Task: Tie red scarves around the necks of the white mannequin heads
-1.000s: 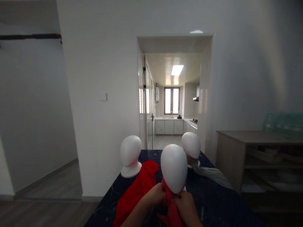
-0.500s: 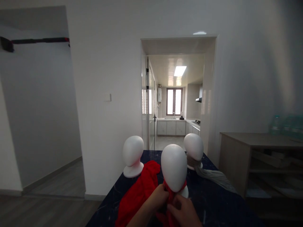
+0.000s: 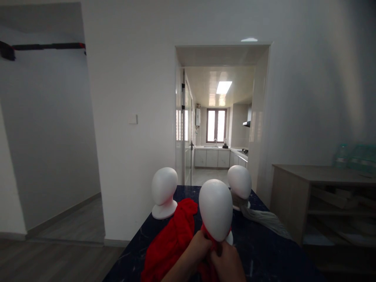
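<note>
A white mannequin head (image 3: 216, 207) stands near the table's front, with a red scarf (image 3: 205, 230) wrapped round its neck. Just below its chin, my left hand (image 3: 200, 246) is closed on the scarf at the left of the neck. My right hand (image 3: 227, 261) is closed on the scarf too, close beside the left one. Much of the cloth between them is hidden by my fingers. Left of my forearm lies a heap of bright red cloth (image 3: 170, 239); whether it joins the scarf I cannot tell.
A bare mannequin head (image 3: 164, 188) stands at the back left of the dark blue table (image 3: 264, 250). Another head (image 3: 239, 182) at the back right wears a grey scarf (image 3: 264, 220) trailing rightward. A wooden cabinet (image 3: 293, 172) with bottles (image 3: 342, 156) is at right; a kitchen doorway lies beyond.
My right hand has moved slightly up and its fingers have closed in on the scarf under the chin. My left hand has shifted slightly right, nearer to it.
</note>
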Demonstrator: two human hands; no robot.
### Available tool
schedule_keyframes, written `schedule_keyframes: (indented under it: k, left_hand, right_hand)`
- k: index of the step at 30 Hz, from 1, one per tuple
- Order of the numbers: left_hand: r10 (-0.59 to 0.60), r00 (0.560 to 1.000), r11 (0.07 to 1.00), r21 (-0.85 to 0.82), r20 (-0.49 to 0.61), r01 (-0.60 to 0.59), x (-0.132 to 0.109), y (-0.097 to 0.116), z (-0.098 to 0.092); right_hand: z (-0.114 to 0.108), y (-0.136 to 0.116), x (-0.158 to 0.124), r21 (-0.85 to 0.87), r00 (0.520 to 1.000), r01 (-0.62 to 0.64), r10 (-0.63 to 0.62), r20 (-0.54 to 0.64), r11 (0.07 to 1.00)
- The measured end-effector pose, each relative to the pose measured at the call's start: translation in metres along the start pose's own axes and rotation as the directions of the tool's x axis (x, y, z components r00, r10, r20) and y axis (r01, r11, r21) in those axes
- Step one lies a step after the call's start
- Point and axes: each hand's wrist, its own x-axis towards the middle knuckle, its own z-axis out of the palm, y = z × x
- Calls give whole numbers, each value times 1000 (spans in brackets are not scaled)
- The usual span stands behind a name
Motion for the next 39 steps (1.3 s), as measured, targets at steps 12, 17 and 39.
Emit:
schedule_keyframes:
  k: [12,17,39]
  left_hand:
    - [-73,984,947,-298,161,119,-3,7,-11]
    - [-183,956,890,-374,231,261,-8,17,-17]
    - [-135,939,936,-270,317,225,-24,37,-59]
  right_hand:
    - [-3,2,5,-27,999,16,-15,34,1000]
    - [-2,13,11,-10,1000,13,-13,15,1000]
    - [3,22,17,215,997,13,-30,73,977]
